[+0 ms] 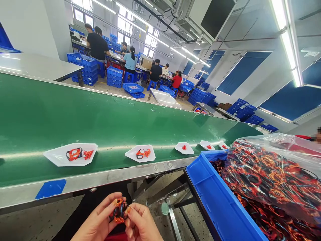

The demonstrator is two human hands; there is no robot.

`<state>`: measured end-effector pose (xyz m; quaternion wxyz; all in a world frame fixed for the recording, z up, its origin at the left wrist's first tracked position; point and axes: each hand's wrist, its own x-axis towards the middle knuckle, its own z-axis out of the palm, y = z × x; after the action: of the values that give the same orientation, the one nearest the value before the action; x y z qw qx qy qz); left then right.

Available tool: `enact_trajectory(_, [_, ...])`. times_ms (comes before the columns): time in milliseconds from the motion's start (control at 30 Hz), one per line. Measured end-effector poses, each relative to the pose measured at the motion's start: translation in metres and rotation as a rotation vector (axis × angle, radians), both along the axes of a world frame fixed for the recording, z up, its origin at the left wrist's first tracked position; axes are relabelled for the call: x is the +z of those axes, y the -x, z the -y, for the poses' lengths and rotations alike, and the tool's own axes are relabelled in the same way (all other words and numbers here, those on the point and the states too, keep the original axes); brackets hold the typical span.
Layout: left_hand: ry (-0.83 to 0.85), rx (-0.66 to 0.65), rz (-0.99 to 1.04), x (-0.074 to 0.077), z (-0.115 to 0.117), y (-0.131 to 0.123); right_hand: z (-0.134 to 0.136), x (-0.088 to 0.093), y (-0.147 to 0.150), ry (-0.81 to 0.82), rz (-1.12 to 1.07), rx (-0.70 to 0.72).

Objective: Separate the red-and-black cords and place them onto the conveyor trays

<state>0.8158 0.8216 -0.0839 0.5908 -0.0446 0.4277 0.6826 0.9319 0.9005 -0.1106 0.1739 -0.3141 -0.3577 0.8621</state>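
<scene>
A small coiled bundle of black and orange-red wire (119, 211) is held between both hands, below the near edge of the conveyor. My left hand (99, 217) has its fingers closed around the bundle's left side. At its right side, my right hand (140, 219) pinches the wire between thumb and fingers. On the green belt (107, 124) beyond lie white trays. The left tray (59, 157) and the middle tray (130, 155) each hold a black and orange wire coil plus small red pieces. Farther right, a smaller-looking tray (179, 147) has only red pieces in it.
To my right a blue crate (208, 187) holds many wire bundles, with a clear plastic bag (273, 174) full of them on top. A metal rail (107, 175) edges the belt. A green-lidded jar (164, 209) stands below. People sit at benches among stacked blue crates (86, 68).
</scene>
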Motion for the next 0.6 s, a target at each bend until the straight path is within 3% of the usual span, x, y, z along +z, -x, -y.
enact_trajectory(233, [0.041,0.088,-0.073,0.0015,-0.0019,0.0004,-0.0002,-0.0032,-0.0007,0.297,-0.105,0.037])
enact_trajectory(600, [0.038,0.073,0.021,-0.0014,0.0019,0.0017,0.0047,-0.0092,-0.0013,0.348,-0.176,0.044])
